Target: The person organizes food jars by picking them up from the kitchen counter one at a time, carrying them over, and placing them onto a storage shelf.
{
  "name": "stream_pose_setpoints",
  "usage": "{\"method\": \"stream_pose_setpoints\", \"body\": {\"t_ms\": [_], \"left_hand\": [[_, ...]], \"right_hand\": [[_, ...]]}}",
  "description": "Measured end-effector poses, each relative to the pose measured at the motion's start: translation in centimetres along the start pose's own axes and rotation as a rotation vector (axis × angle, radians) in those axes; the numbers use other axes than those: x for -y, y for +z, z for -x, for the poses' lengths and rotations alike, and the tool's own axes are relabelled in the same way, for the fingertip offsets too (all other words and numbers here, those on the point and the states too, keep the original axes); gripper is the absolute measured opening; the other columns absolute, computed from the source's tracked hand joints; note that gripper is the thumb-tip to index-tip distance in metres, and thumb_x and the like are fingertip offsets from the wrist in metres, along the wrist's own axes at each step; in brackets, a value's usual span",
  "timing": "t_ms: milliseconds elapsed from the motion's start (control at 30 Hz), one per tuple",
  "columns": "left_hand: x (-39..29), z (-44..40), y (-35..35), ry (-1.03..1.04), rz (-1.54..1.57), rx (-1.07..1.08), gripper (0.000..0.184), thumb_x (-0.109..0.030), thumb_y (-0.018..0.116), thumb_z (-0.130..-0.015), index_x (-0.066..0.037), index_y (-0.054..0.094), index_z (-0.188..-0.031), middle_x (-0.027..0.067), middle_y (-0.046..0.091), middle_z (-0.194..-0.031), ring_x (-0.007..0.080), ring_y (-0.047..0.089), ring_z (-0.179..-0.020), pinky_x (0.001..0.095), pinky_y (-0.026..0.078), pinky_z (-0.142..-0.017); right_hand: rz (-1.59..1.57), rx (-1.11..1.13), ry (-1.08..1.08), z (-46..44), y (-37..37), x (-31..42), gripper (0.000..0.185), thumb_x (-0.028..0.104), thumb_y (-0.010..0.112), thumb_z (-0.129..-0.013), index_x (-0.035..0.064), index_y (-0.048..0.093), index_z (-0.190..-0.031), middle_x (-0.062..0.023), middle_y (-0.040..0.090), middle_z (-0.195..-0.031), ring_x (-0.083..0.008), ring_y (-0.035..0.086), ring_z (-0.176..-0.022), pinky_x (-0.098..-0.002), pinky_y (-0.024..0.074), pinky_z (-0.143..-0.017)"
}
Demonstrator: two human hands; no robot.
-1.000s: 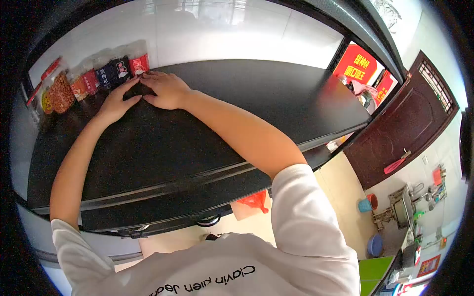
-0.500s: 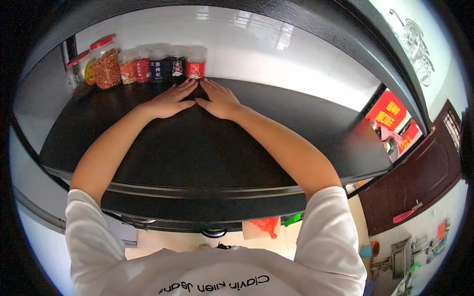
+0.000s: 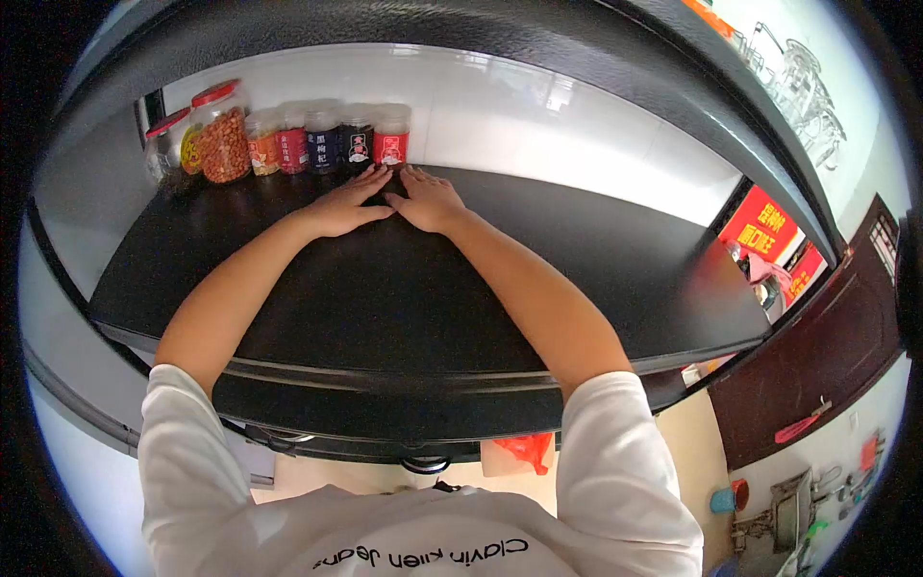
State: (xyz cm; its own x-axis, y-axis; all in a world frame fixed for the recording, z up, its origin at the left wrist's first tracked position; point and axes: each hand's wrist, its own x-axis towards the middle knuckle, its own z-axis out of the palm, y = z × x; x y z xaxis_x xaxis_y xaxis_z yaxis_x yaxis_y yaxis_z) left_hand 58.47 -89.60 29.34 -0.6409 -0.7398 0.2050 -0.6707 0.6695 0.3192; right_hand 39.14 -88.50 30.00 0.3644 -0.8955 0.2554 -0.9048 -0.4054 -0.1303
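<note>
Both hands rest on the black shelf, palms down, just in front of the row of jars. My left hand has its fingers extended and holds nothing. Beside it my right hand lies open too, the fingertips and thumbs of the two nearly meeting. Right behind the fingertips stands a jar with a red label. Left of it are a dark-labelled jar, a dark blue jar, a pinkish-red jar and an orange-labelled jar.
A large red-lidded jar of nuts and another red-lidded jar stand at the far left. Another black shelf edge passes overhead. Red boxes are at the right, near a brown door.
The view has swung left and levelled since the first frame, so the jars appear further right. Both hands stay flat in front of the red-labelled jar.
</note>
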Motion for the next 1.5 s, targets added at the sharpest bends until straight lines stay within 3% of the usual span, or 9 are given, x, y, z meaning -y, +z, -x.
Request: {"method": "stream_pose_setpoints", "body": {"t_ms": [267, 467, 667, 933, 1033, 1167, 1233, 1300, 1500], "left_hand": [[-7.6, 2.7, -2.6, 0.177, -0.013, -0.294, 0.05, -0.03, 0.06, -0.089, -0.008, 0.049, -0.132, 0.0145, 0.046, -0.138, 0.0301, 0.043, -0.128, 0.0401, 0.035, -0.106], [-25.5, 12.0, -3.8, 0.755, 0.197, 0.029, 0.028, -0.023, 0.06, -0.087, -0.002, 0.058, -0.107, 0.014, 0.057, -0.107, 0.0302, 0.055, -0.103, 0.0395, 0.044, -0.09], [-30.6, 19.0, -0.3, 0.968, 0.506, -0.058, 0.025, -0.001, 0.053, -0.076, -0.006, 0.056, -0.101, 0.0115, 0.056, -0.104, 0.0312, 0.053, -0.099, 0.042, 0.041, -0.089], [-34.3, 23.9, 3.1, 1.013, 0.425, 0.028, 0.018, -0.025, 0.054, -0.087, -0.007, 0.056, -0.085, 0.0091, 0.058, -0.086, 0.0292, 0.055, -0.084, 0.04, 0.043, -0.074], [-33.2, 24.4, 7.7, 0.831, 0.367, 0.196, 0.037, -0.04, 0.052, -0.09, -0.008, 0.054, -0.075, 0.0097, 0.057, -0.073, 0.0316, 0.057, -0.073, 0.0418, 0.043, -0.064], [-33.3, 28.4, 14.3, 0.767, 0.341, 0.44, 0.044, -0.047, 0.048, -0.092, -0.007, 0.057, -0.076, 0.011, 0.057, -0.073, 0.0286, 0.057, -0.07, 0.0409, 0.042, -0.061], [-34.4, 29.6, 16.0, 0.64, 0.229, 0.581, 0.037, -0.04, 0.048, -0.092, -0.007, 0.059, -0.078, 0.0115, 0.06, -0.08, 0.0258, 0.058, -0.073, 0.0405, 0.042, -0.062], [-36.6, 30.5, 18.1, 0.582, 0.184, 0.774, 0.033, -0.035, 0.048, -0.091, -0.007, 0.059, -0.08, 0.0115, 0.061, -0.084, 0.0255, 0.059, -0.079, 0.0402, 0.043, -0.066], [-45.9, 36.5, 19.8, 0.954, 0.7, 0.84, 0.023, -0.026, 0.051, -0.088, -0.005, 0.061, -0.088, 0.011, 0.063, -0.09, 0.0281, 0.057, -0.093, 0.0396, 0.043, -0.081]], "right_hand": [[0.321, -0.21, 0.076, 2.8, 0.1, 2.5, 0.026, 0.021, 0.047, -0.088, 0.0078, 0.067, -0.096, -0.0085, 0.066, -0.102, -0.0245, 0.062, -0.098, -0.0385, 0.0497, -0.078], [0.421, -0.185, 0.221, 5.6, -1.1, 5.4, 0.023, 0.018, 0.048, -0.087, 0.0093, 0.068, -0.094, -0.0091, 0.066, -0.1, -0.0234, 0.063, -0.095, -0.0368, 0.0502, -0.076], [0.433, -0.272, 0.254, 10.5, -0.8, 8.1, 0.023, 0.02, 0.052, -0.087, 0.0092, 0.068, -0.098, -0.0085, 0.067, -0.095, -0.0259, 0.063, -0.092, -0.0396, 0.0494, -0.075], [0.248, -0.639, 0.193, 20.6, -1.2, 13.6, 0.013, 0.018, 0.058, -0.079, 0.005, 0.06, -0.079, -0.0113, 0.063, -0.089, -0.028, 0.061, -0.086, -0.0401, 0.0492, -0.071], [0.221, -1.043, -0.119, 26.8, 1.9, 16.0, 0.025, 0.008, 0.055, -0.082, 0.0007, 0.055, -0.106, -0.0181, 0.058, -0.111, -0.0345, 0.054, -0.102, -0.0449, 0.042, -0.088], [0.001, -0.615, 0.021, 35.4, 11.5, 17.5, 0.032, 0.006, 0.054, -0.082, 0.0006, 0.053, -0.113, -0.0172, 0.052, -0.124, -0.0341, 0.051, -0.109, -0.0444, 0.0407, -0.092], [0.07, -0.016, 0.067, 39.0, 14.7, 17.7, 0.035, 0.011, 0.055, -0.081, 0.0015, 0.055, -0.115, -0.0142, 0.054, -0.121, -0.0307, 0.052, -0.109, -0.0419, 0.0415, -0.091], [0.177, 0.014, -0.142, 42.6, 18.6, 16.6, 0.035, 0.016, 0.056, -0.08, 0.003, 0.057, -0.112, -0.0118, 0.056, -0.116, -0.0273, 0.053, -0.108, -0.0402, 0.0428, -0.089], [0.21, 0.214, 0.081, 50.5, 18.2, 15.1, 0.027, 0.014, 0.055, -0.079, 0.0057, 0.058, -0.104, -0.0094, 0.057, -0.102, -0.0248, 0.056, -0.1, -0.0373, 0.0451, -0.084]]}}
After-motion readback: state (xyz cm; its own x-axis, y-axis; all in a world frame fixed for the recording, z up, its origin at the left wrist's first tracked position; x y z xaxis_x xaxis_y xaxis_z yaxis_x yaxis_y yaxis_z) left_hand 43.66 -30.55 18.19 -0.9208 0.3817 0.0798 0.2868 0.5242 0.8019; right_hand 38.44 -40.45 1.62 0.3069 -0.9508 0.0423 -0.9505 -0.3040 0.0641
